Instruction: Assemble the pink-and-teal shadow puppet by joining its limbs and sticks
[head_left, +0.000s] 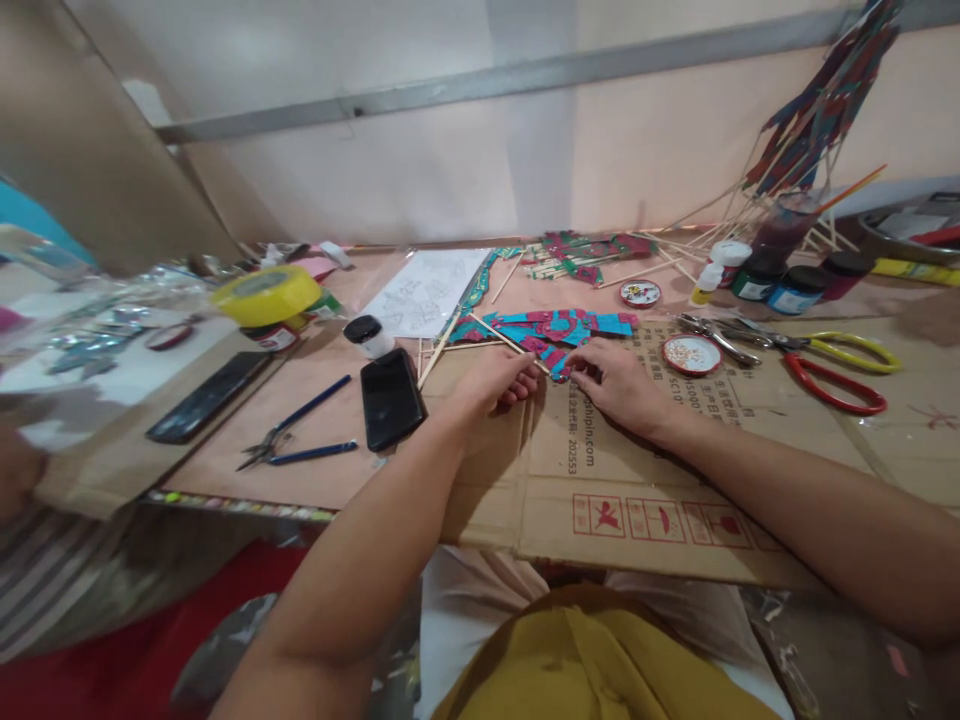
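A flat painted cut-out figure (611,323) in blue and magenta lies on the cardboard, looking like a jointed shadow puppet. My left hand (504,378) is closed on a thin wooden stick (495,328), with its end near the tip of a narrow limb (553,360) of the figure. From the other side, my right hand (619,385) pinches at that same limb tip with thumb and forefinger. Any small fastener between the fingertips is too small to make out. More pale sticks (442,350) lie left of the figure.
Wire pliers (300,425), a black phone (390,400) and a white jar (367,337) lie left. Rightward are a lid of small bits (691,354), red-and-yellow-handled scissors (840,370) and paint jars (795,290). A drawing sheet (427,290) lies behind; another person's hand (19,465) shows far left.
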